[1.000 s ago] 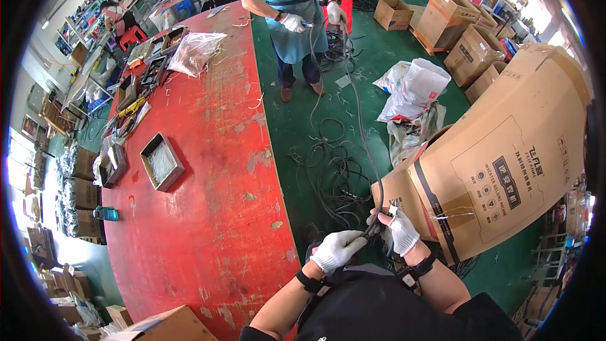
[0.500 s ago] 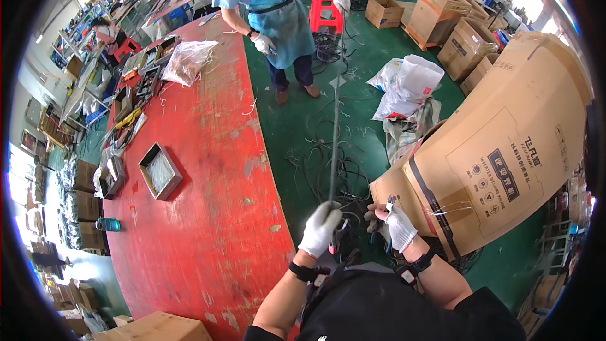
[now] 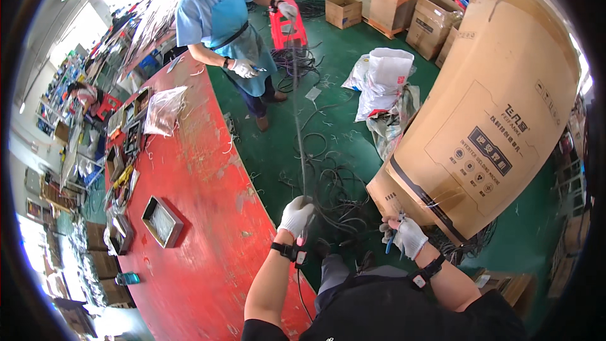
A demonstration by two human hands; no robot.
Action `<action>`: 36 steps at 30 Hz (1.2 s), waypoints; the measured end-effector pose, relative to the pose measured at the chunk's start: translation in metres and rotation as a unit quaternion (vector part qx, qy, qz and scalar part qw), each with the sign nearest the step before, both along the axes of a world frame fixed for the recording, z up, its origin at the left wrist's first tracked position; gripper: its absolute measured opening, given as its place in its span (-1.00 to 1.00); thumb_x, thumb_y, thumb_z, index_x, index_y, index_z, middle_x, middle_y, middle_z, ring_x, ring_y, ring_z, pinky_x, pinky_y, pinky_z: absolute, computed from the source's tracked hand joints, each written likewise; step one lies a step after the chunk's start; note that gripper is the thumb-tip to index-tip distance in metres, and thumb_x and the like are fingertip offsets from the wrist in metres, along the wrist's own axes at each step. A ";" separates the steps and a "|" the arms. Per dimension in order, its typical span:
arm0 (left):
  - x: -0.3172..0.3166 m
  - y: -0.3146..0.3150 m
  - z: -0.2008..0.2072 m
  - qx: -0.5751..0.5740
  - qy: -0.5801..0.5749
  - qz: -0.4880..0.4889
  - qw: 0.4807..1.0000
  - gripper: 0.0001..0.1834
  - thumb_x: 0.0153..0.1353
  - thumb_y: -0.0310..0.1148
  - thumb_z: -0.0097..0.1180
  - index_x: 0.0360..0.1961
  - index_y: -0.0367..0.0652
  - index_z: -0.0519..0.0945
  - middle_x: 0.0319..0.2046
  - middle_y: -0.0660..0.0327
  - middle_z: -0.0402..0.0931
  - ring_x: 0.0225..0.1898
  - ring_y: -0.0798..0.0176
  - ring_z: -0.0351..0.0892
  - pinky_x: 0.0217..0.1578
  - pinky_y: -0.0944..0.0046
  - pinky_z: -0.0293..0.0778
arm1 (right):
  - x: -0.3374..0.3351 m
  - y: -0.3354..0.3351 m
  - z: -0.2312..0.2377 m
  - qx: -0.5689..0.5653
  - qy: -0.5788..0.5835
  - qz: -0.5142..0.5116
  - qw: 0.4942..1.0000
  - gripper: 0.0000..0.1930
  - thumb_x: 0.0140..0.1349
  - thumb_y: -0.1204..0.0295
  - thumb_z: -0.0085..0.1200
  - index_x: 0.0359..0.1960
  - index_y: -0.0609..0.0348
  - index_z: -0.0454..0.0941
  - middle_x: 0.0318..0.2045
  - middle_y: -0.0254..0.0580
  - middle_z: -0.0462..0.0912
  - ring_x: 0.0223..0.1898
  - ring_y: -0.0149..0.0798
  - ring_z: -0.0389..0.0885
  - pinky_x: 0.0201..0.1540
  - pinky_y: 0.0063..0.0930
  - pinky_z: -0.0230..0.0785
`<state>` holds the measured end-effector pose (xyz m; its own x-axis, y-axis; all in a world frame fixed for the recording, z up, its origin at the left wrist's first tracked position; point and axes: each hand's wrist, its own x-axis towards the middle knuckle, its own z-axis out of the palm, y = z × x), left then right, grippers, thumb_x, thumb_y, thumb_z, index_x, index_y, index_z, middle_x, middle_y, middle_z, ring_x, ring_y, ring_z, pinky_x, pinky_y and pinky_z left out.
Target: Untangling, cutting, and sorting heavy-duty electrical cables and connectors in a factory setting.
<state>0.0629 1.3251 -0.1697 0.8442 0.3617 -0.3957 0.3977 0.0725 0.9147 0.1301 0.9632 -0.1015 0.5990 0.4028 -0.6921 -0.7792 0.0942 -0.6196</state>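
Green workshop floor [image 3: 353, 155] spreads beyond a scuffed red counter [image 3: 208, 215] at 8 o'clock. At 6 o'clock, the wearer's left hand [image 3: 295, 216], white-gloved, has its grip clenched around a dark cable [image 3: 299, 132] stretched straight toward 12 o'clock, where a co-worker [image 3: 228, 22] in a blue apron extends a gloved hand. Loose cables [image 3: 334, 196] lie tangled on the floor at 5 o'clock. At 4 o'clock, the right hand [image 3: 409, 238] grasps a slim blue tool [image 3: 389, 243], its kind unclear, near a large brown carton [image 3: 486, 98] at 3 o'clock.

Glare bleaches the upper left; edges bend into black.
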 end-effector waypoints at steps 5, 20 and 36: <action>0.054 0.012 -0.021 -0.037 0.047 0.020 0.998 -0.76 0.30 -0.47 0.19 -0.03 -0.30 0.66 -0.21 0.26 0.66 -0.14 0.32 0.60 -0.05 0.27 0.50 | -0.013 -0.019 -0.002 -0.037 0.005 -0.044 0.998 -0.79 0.51 0.42 0.07 0.04 0.26 0.60 -0.25 -0.07 0.71 -0.36 -0.21 0.66 -0.20 -0.21 0.61; -0.025 -0.065 -0.139 -0.106 0.206 -0.033 0.972 -0.76 0.38 -0.26 0.20 -0.12 -0.24 0.67 -0.43 0.29 0.57 -0.49 0.37 0.48 -0.47 0.32 0.39 | -0.078 -0.148 -0.080 -0.118 0.100 -0.049 0.987 -0.72 0.38 0.40 0.26 0.05 0.21 0.56 -0.34 -0.17 0.66 -0.36 -0.17 0.67 -0.23 -0.11 0.62; -0.164 -0.147 -0.096 0.259 0.268 -0.225 0.900 -0.50 0.35 0.00 0.06 0.05 -0.15 0.76 0.00 -0.13 0.72 0.13 -0.18 0.68 0.17 0.01 0.54 | -0.100 -0.242 -0.090 0.021 0.304 0.034 0.952 -0.81 0.37 0.44 0.11 -0.01 0.04 0.50 -0.29 -0.13 0.71 -0.27 -0.07 0.72 -0.18 -0.03 0.60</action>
<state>-0.1016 1.1777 -0.2658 0.6891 0.2831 -0.6671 0.6744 -0.5873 0.4474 0.0303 0.7214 -0.1914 0.0651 0.4615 -0.8848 -0.9977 0.0452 -0.0498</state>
